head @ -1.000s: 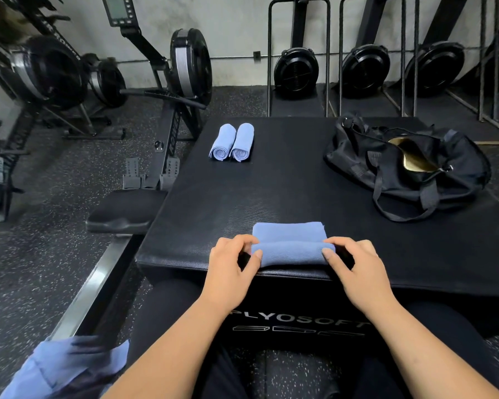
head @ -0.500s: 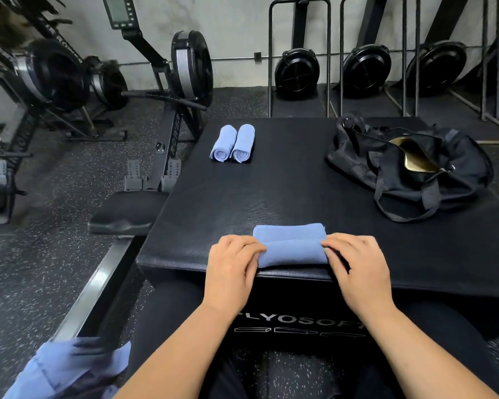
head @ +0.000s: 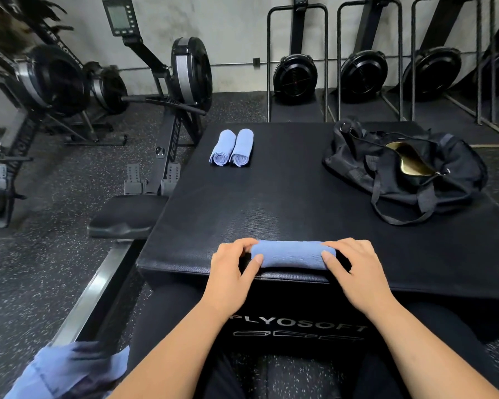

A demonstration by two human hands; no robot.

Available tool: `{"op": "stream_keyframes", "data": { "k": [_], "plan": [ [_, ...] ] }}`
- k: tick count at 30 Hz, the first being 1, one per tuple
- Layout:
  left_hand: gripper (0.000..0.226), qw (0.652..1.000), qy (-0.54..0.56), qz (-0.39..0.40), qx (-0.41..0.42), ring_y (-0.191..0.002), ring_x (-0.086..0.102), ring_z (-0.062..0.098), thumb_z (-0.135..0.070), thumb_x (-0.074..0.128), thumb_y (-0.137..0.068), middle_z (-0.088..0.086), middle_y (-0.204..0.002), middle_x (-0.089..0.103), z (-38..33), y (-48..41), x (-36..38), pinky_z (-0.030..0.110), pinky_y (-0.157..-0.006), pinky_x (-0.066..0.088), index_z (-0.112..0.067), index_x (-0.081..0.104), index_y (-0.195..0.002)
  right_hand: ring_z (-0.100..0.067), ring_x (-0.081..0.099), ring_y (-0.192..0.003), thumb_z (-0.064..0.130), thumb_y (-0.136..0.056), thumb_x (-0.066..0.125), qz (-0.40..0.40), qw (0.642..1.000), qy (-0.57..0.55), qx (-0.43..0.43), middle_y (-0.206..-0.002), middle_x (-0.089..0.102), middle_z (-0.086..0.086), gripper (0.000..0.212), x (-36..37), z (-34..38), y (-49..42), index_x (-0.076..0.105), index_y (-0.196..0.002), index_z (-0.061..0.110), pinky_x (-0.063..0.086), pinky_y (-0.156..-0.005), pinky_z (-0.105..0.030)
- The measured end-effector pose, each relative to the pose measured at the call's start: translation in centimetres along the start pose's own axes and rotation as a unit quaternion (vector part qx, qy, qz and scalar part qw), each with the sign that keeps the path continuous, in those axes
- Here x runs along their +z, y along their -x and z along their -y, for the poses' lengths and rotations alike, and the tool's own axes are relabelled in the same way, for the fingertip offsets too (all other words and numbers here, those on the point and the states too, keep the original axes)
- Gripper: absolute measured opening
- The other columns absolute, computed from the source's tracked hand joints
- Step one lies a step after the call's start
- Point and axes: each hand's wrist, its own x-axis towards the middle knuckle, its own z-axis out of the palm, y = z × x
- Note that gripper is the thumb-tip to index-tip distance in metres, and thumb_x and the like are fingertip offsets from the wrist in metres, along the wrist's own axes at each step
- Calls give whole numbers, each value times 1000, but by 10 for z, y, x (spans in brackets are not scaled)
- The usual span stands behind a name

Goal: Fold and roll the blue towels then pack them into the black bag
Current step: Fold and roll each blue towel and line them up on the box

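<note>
Under both hands, a black padded plyo box (head: 285,203) serves as the work surface, its flat top giving the cloth something firm to roll against. Ahead of the right hand and well apart from it, the black duffel bag (head: 357,168) lies slumped with its mouth unzipped and its gold lining showing, probably left open so rolls can drop straight in. Down beside the left forearm, off the box, a heap of loose blue towels (head: 67,372) waits, blurred at the frame's edge. Far ahead of the left hand, two finished rolls (head: 244,146) lie touching side by side, seemingly parked until packing. Between the hands, at the near edge of the box, the towel roll (head: 293,256) lies crosswise, and looks wound up or nearly so. The left hand (head: 231,272) grasps its left end, fingers curled over the top and thumb against the near face; the right hand (head: 357,272) mirrors this on the other end. Holding both ends likely keeps the roll tight and even, so it does not spring open.
</note>
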Motion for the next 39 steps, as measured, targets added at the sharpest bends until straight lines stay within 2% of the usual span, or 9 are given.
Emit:
{"op": "stream_keyframes", "data": {
  "k": [6, 10, 13, 17, 22, 25, 29, 34, 39],
  "plan": [
    [19, 999, -25, -19, 15, -114, 47, 3, -47, 61, -101, -25, -114, 57, 0, -10, 2, 38, -102, 44, -39, 63, -119, -2, 48, -120, 42, -99, 66, -2, 1000, -27, 15, -126, 60, 33, 27, -1, 4, -5, 69, -125, 47, 43, -108, -40],
    [16, 998, -45, -39, -8, -109, 46, 4, -43, 65, -99, -23, -115, 55, -9, -22, 3, 38, -101, 45, -41, 67, -115, -2, 55, -114, 27, -101, 67, 14, 999, 4, -41, -117, 66, 31, 23, -6, 15, -18, 74, -115, 44, 48, -99, -33],
    [17, 997, -39, -69, 0, -106, 49, 4, -37, 72, -95, -23, -110, 54, -11, -29, 4, 38, -98, 48, -43, 70, -110, -2, 53, -114, 34, -99, 63, 64, 994, 67, -63, -121, 64, 30, 27, -10, 14, -21, 68, -124, 43, 49, -97, -35],
    [8, 990, -90, -110, 8, -88, 51, 8, -36, 72, -96, -16, -88, 52, -21, -35, 5, 37, -90, 45, -43, 74, -99, -1, 51, -113, 44, -98, 64, 87, 992, 80, -54, -125, 62, 32, 36, -15, 14, -19, 63, -134, 45, 46, -95, -28],
    [17, 984, -130, -105, 56, -76, 58, 16, -33, 66, -99, -14, -73, 66, -34, -32, 13, 44, -84, 50, -37, 77, -112, -7, 52, -100, 54, -98, 60, 63, 995, 75, -4, -106, 65, 24, 40, -9, 25, -16, 58, -138, 51, 41, -84, -26],
    [32, 993, -109, -15, 49, -90, 62, 7, -44, 61, -101, -20, -91, 69, -37, -26, 21, 40, -97, 47, -40, 67, -132, -9, 53, -92, 55, -96, 65, 30, 998, 45, 34, -87, 60, 17, 45, -3, 36, -11, 55, -139, 56, 47, -85, -32],
    [52, 997, -58, 48, -1, -123, 54, 8, -54, 59, -100, -22, -128, 66, -36, -30, 23, 39, -111, 41, -42, 50, -150, -10, 48, -98, 65, -95, 55, 44, 996, 72, 23, -89, 61, 20, 50, 11, 48, -7, 59, -141, 44, 47, -86, -34],
    [69, 993, -65, 96, -16, -137, 45, 10, -63, 64, -92, -22, -142, 59, -32, -45, 8, 40, -117, 37, -46, 43, -155, -17, 48, -115, 65, -93, 58, 129, 983, 127, -42, -119, 64, 16, 69, 14, 57, -11, 47, -153, 33, 46, -95, -37],
    [73, 987, -64, 147, -9, -143, 40, 13, -67, 60, -91, -20, -146, 57, -26, -61, 3, 45, -120, 35, -47, 37, -157, -16, 50, -107, 66, -90, 58, 114, 981, 153, -38, -109, 67, 19, 64, 17, 58, -27, 51, -146, 37, 49, -87, -36]
  ]
}}
